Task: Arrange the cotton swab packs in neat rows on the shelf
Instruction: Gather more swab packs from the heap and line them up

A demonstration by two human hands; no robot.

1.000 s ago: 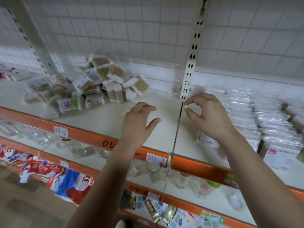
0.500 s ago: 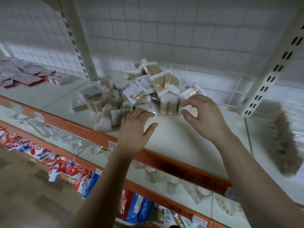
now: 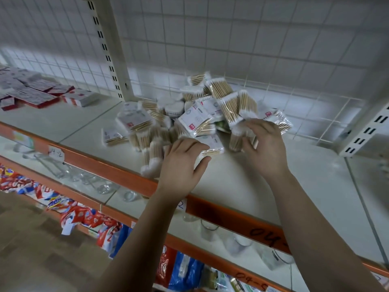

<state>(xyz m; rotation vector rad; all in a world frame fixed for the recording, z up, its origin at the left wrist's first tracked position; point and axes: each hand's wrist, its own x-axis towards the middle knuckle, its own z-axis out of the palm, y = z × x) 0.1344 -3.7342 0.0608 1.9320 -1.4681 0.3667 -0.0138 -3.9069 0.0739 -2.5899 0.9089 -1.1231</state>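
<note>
Clear crinkly plastic cotton swab packs [image 3: 202, 114] lie heaped mid-shelf against the wire grid back panel [image 3: 252, 49], their wooden sticks and white tips pointing every way. The white shelf [image 3: 242, 182] is smooth, with an orange front rail [image 3: 101, 163]. The left hand [image 3: 183, 165] lays fairly straight fingers on a flat labelled pack [image 3: 212, 144], whose sticks run left-right, with the thumb spread wide. The right hand [image 3: 265, 148] curls over the heap's right edge; whether it holds a pack I cannot tell. Red-and-white boxes [image 3: 42, 95] lie further left.
</note>
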